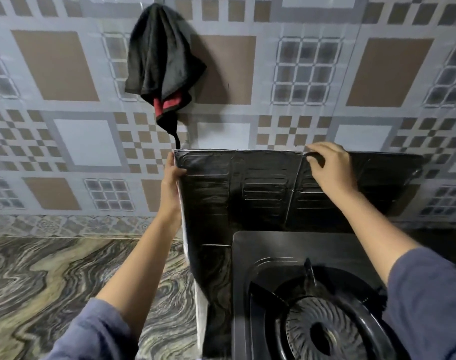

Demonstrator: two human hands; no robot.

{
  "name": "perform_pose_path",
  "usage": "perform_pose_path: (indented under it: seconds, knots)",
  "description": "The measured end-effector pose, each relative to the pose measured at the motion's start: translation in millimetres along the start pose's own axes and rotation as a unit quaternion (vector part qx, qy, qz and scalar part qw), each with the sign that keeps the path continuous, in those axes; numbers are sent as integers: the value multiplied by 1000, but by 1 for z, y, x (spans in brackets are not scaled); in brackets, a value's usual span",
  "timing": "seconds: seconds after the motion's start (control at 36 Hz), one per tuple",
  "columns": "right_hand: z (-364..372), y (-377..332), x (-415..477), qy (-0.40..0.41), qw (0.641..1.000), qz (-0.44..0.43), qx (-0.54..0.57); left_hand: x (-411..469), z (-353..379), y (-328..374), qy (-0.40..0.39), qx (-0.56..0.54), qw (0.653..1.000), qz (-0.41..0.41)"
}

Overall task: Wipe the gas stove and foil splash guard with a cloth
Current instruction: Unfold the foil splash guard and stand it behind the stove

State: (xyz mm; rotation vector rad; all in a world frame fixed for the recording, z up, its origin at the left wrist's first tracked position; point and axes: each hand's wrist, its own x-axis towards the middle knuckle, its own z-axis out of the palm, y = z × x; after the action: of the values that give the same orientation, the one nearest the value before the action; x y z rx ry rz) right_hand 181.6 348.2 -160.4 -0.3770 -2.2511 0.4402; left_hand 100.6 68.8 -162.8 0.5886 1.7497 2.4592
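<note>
A dark foil splash guard [247, 193] stands folded around the back and left side of a black gas stove [268, 255], whose round burner [323, 331] shows at the lower right. My left hand [171, 178] grips the guard's upper left corner edge. My right hand [330, 167] holds the guard's top edge at a fold, fingers curled over it. A black cloth with a red patch [161, 63] hangs on the tiled wall above the guard, apart from both hands.
A marbled stone countertop [52, 281] stretches to the left of the stove. The patterned tiled wall [312, 87] rises right behind the guard.
</note>
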Motion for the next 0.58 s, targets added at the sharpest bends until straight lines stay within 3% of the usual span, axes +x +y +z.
perform_pose_path:
  seconds: [0.14,0.22,0.33,0.44,0.58]
  knots:
    - [6,-16,6,-73,994,-76,-3,3,5,-9,16,44,999,7]
    - [13,-21,7,-93,992,-89,-18,2,11,-12,-7,3,1000,-17]
    - [17,-17,10,-46,996,-75,-17,-4,20,-13,-7,51,998,-30]
    - [14,-5,14,-5,999,-42,-21,-6,38,-23,-33,10,999,-37]
    - [9,7,10,43,997,-42,-39,-9,52,-25,-8,3,997,-74]
